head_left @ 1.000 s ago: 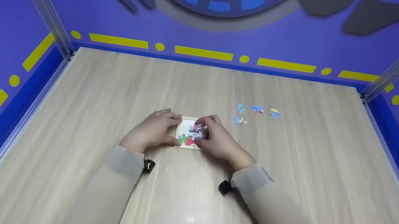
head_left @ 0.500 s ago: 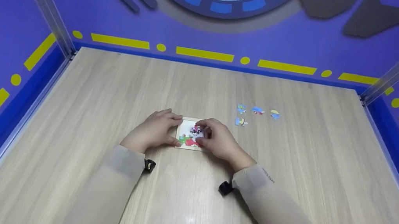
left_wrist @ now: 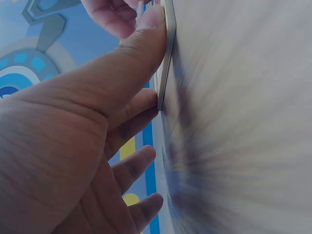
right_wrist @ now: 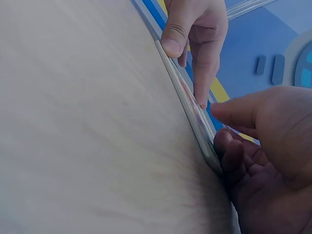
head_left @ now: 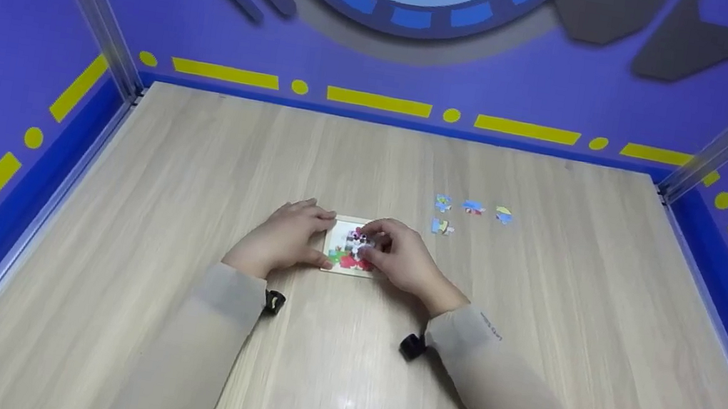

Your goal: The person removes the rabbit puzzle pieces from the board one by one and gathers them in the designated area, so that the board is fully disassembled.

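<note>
Small square puzzle board (head_left: 348,253) lies flat, colourful pieces inside.

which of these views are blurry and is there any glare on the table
Head view: sharp, with a small bright glare spot on the table between the sleeves. Left wrist view: tabletop smeared with streaky blur, left hand close and soft. Right wrist view: dim and bluish, puzzle tray edge reasonably clear, right hand shadowed.
</note>
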Motion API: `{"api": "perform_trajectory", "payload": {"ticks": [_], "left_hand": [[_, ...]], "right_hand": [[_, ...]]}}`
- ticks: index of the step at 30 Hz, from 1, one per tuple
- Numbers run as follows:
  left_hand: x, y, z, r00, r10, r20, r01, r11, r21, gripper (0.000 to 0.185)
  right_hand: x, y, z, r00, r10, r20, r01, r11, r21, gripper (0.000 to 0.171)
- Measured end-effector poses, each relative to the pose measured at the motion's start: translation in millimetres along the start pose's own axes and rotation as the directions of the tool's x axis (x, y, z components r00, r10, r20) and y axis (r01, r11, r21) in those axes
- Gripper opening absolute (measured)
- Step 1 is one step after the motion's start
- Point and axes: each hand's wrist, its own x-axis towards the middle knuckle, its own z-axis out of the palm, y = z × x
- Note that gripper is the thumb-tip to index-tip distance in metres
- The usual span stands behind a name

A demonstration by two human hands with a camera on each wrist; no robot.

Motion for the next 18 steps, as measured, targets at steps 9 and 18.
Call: {"api": "perform_trajectory", "payload": {"ticks": [9, 18], "left_hand": [[0.4, 0.0, 0.6, 1.000, 0.003, 0.016, -0.003, 1.000, -0.001, 0.083], [-0.4, 0.0, 0.0, 1.000, -0.006, 0.009, 0.006, 1.000, -0.020, 0.082]], "right_hand": [[-9.1, -1.8, -17.7, 1.000, -0.017, 0.019, 0.016, 0.999, 0.030, 0.021], [-20.3, 12.5, -58.3, 0.997, -0.067, -0.048, 0.065, 0.997, -0.031, 0.019]]}}
